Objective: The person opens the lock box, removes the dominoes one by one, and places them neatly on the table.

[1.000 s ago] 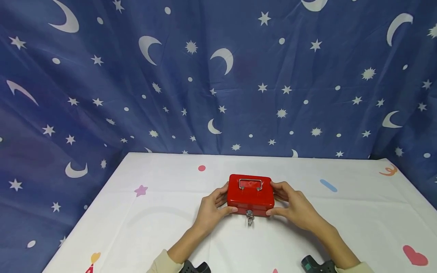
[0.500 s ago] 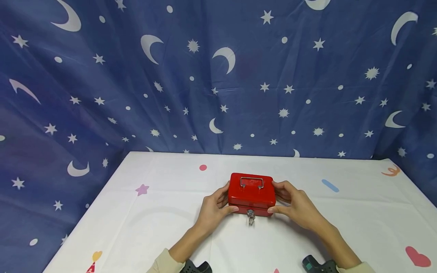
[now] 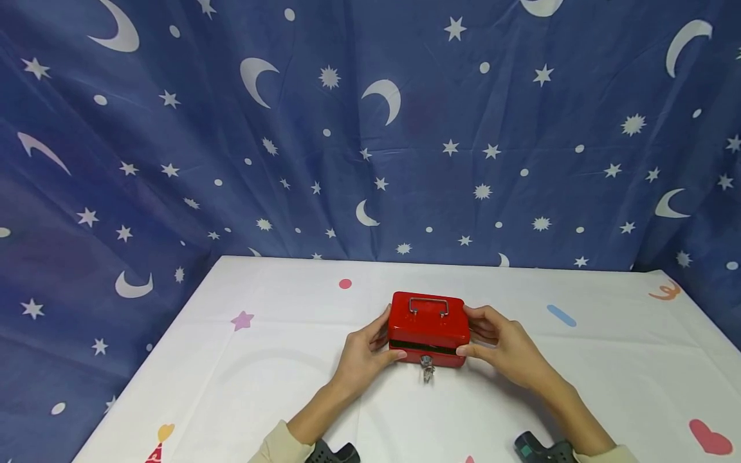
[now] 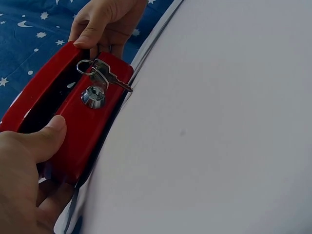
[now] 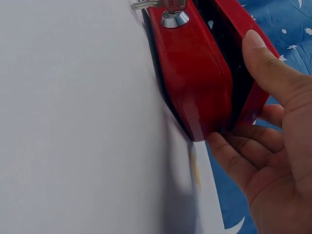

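Observation:
A red metal cash box (image 3: 425, 329) rests on the white-covered table, a wire handle (image 3: 429, 300) on top. Its lid is raised slightly at the front, leaving a dark gap. My left hand (image 3: 357, 361) holds the left end, with the thumb on the front near the gap and fingers around the side. At the right end, my right hand (image 3: 512, 351) has its thumb at the lid's (image 5: 234, 19) lower edge and its fingers against the side. A key with a ring (image 4: 109, 75) hangs at the round silver lock (image 4: 92, 96). The box's inside is too dark to make out.
The white tablecloth (image 3: 289, 360) carries printed shapes, among them a star and a heart. Behind the table hangs a dark blue curtain (image 3: 417, 186) with moons and stars. Dark wrist devices (image 3: 332, 453) show at both wrists.
The lid has risen at the front, from closed to a narrow gap. Both thumbs stay at the box's front corners, the right one lifting slightly with the lid. The view has shifted slightly.

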The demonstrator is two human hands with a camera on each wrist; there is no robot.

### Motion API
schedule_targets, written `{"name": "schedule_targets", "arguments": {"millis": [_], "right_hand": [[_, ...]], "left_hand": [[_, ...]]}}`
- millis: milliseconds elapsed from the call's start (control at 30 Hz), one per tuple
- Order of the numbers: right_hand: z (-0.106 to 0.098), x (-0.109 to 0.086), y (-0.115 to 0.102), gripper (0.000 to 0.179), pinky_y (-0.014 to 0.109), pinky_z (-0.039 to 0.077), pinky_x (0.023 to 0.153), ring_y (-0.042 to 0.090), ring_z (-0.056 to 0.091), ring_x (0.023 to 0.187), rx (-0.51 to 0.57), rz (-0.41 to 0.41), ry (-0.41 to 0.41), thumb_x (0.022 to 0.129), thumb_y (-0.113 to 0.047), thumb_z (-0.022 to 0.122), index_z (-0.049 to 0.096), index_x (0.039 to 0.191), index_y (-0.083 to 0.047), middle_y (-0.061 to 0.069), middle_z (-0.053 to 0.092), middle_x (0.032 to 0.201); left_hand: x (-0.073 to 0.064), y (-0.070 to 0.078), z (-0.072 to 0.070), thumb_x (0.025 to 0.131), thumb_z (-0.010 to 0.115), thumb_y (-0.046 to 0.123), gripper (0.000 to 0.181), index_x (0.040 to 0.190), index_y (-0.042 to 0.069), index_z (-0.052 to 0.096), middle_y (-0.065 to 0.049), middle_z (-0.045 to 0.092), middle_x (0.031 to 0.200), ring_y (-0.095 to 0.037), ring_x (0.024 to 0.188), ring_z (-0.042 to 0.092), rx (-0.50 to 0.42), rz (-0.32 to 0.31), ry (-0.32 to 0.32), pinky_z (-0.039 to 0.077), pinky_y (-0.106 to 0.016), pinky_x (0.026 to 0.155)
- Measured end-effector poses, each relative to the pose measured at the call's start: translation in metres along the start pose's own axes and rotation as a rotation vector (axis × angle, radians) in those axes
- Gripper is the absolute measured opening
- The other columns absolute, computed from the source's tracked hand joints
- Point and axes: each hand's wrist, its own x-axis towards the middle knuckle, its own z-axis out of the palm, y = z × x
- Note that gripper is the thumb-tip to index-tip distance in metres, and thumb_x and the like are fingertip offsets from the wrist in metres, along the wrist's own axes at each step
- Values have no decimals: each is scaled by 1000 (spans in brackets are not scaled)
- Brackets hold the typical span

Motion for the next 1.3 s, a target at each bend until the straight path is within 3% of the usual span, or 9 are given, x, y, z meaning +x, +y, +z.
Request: {"name": "schedule_targets", "arguments": {"millis": [233,433,767,1000,1300], "right_hand": [[-2,0,-1,63,33,51,87,29,61,110,5,-3,5,72,-27,83,55,123,-1,17,54,133],[-2,1,-6,58,32,52,86,28,62,108,0,41,20,77,-28,80,57,122,0,17,56,131],[-2,3,-11,49,31,54,83,27,64,104,-8,90,80,82,-32,75,60,117,-3,15,57,130],[-1,6,-17,43,34,54,81,26,66,100,-90,103,110,82,-30,76,62,113,-4,15,62,123],[-3,15,-22,42,40,55,82,23,68,95,-178,98,134,86,-40,71,66,111,-6,12,65,118]], "left_hand": [[-1,-1,0,76,75,-8,75,140,-12,36,-25,50,134,-37,114,57,47,68,11,48,-47,91],[-1,1,0,78,75,-4,73,140,-11,37,-24,51,133,-36,118,53,78,99,27,44,-49,95],[3,6,-1,83,72,-2,70,141,-10,35,-23,44,140,-38,122,49,34,86,23,41,-51,97],[8,7,-1,87,68,3,70,145,-8,30,-23,36,146,-35,132,39,-14,68,-11,35,-49,103],[12,14,-3,91,64,7,68,145,-9,28,-22,31,149,-35,137,30,33,30,8,35,-47,103]]}}
